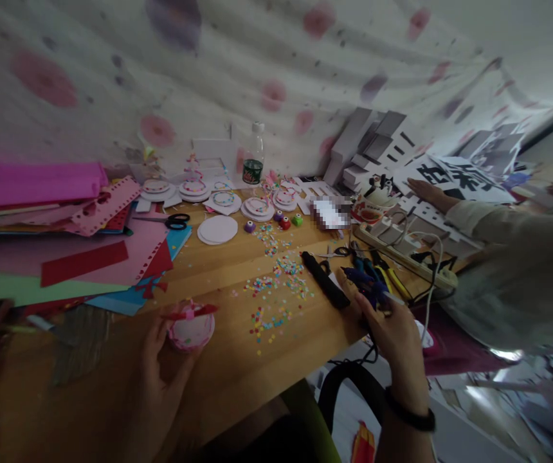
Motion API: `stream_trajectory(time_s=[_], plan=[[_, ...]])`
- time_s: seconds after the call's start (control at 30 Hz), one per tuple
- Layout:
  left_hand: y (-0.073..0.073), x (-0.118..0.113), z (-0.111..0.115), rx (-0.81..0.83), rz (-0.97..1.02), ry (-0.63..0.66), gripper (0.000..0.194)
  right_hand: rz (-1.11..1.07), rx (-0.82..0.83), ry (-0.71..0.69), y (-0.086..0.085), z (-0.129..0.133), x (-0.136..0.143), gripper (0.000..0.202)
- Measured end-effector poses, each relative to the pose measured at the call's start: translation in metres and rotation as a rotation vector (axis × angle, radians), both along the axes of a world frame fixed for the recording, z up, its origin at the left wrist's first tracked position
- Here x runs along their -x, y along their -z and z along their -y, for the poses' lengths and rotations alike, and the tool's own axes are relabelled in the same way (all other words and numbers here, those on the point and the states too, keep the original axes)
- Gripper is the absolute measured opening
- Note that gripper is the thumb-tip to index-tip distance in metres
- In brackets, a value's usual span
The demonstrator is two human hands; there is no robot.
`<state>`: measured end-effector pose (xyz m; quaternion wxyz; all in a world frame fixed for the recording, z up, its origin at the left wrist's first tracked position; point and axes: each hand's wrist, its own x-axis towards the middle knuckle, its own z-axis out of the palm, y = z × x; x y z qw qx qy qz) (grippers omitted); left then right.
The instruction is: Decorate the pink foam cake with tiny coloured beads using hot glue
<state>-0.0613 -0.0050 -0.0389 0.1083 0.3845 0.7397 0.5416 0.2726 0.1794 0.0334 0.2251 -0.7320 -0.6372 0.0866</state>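
My left hand (163, 376) grips a small round craft piece (192, 334) near the front of the wooden table. Its top is whitish, with a pink edge and a red bow-like strip (190, 313) across it. At the table's right edge, my right hand (392, 331) is closed around a dark blue glue gun (364, 283), partly hidden by the fingers. A black rolled or tubular object (325, 280) lies just left of the gun. Yellow-handled pliers (392, 276) are close behind it.
Colourful confetti dots (276, 283) are scattered mid-table. Decorated white discs (257, 207) and a bottle (254, 157) line the back. Coloured paper (83, 257) and scissors (176, 222) lie left. A power strip (406, 257) and another person's sleeved arm (498, 238) are at right.
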Motion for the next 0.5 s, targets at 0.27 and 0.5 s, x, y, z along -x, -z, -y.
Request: stream_trajectory(time_s=[0.27,0.5], plan=[[-0.012,0.000,-0.007,-0.027,0.009,-0.063,0.042,-0.048,0.036,-0.232,-0.020,0.066,-0.027,0.055],[0.000,0.006,-0.003,-0.018,-0.055,-0.092,0.048,-0.197,0.048,-0.591,-0.017,0.068,0.031,0.042]])
